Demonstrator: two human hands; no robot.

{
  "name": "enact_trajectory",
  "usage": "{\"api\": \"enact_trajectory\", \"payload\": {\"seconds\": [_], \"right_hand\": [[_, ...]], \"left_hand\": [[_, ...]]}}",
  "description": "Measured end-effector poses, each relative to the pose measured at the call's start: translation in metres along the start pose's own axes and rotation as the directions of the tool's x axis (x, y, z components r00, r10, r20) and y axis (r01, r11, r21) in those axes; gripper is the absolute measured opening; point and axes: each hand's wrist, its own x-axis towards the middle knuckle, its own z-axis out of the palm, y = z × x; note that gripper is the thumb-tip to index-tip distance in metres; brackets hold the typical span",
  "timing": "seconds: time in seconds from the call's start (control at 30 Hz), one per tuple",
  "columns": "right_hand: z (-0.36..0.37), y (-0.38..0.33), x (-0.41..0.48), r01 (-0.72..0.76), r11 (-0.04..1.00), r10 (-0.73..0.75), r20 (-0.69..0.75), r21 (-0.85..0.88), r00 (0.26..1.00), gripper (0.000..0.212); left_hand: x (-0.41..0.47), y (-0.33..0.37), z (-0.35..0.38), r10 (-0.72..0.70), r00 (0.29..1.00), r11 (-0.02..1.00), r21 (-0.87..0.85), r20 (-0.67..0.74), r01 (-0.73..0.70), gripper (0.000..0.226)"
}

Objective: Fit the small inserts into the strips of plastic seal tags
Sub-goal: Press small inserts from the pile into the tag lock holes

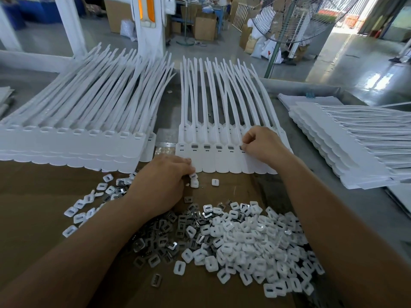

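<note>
As the small white slotted plastic inserts [244, 236] piled at the table's [169, 116] near edge look light, stiff and slick, edge pinches are advised. One is pinched by the right hand [260, 143] at the white plastic tag strip [222, 162]; others are gripped by the left hand [164, 181].

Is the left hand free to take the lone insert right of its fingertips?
Likely yes: the lone insert lies on open cardboard beside the left hand, nothing between, though other inserts sit at its fingertips.
</note>
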Motion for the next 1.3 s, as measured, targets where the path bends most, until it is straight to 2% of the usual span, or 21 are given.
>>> {"api": "enact_trajectory", "payload": {"seconds": [0.13,0.27,0.4,0.5,0.57,0.63,0.73,1.03,1.13,1.3], "right_hand": [[0.001,0.002,-0.002,0.013,0.999,-0.014,0.025,0.051,1.0,0.022],[-0.007,0.001,-0.006,0.032,0.996,-0.038,0.074,0.079,0.997,0.017],[-0.016,-0.011,-0.026,0.141,0.985,-0.149,0.081,0.099,0.985,0.014],[-0.018,-0.023,-0.05,0.226,0.958,-0.261,0.213,0.175,0.942,0.014],[-0.018,-0.03,-0.063,0.27,0.95,-0.309,0.334,0.159,0.891,0.013],[-0.016,-0.032,-0.07,0.297,0.947,-0.319,0.429,0.12,0.845,0.011],[-0.016,-0.029,-0.076,0.304,0.949,-0.303,0.495,0.079,0.814,0.008],[-0.009,-0.034,-0.087,0.37,0.919,-0.38,0.56,0.138,0.736,0.016],[-0.007,-0.037,-0.086,0.396,0.913,-0.382,0.555,0.101,0.739,0.026],[-0.008,-0.035,-0.085,0.4,0.91,-0.394,0.521,0.107,0.757,0.029]], "left_hand": [[-0.001,-0.002,0.002,0.001,1.0,1.0,0.002,0.0,-0.001,0.042],[0.0,-0.002,0.003,-0.004,1.0,1.0,0.002,0.005,0.004,0.044],[-0.001,-0.004,0.003,-0.014,1.0,1.0,0.0,0.017,0.014,0.048],[0.0,-0.003,0.004,-0.018,1.0,1.0,0.017,0.011,0.018,0.047],[0.001,-0.002,0.005,-0.035,0.999,0.999,0.02,0.003,0.035,0.046],[0.0,-0.002,0.005,-0.052,0.999,0.999,0.017,-0.002,0.052,0.046],[0.002,-0.003,0.006,-0.054,0.999,0.998,0.021,0.007,0.054,0.045],[-0.001,-0.003,0.005,-0.05,0.999,0.998,0.03,0.01,0.05,0.046],[-0.001,-0.004,0.005,-0.049,0.999,0.998,0.032,0.012,0.049,0.045],[0.001,-0.003,0.005,-0.049,0.999,0.998,0.029,0.021,0.048,0.044]]}}
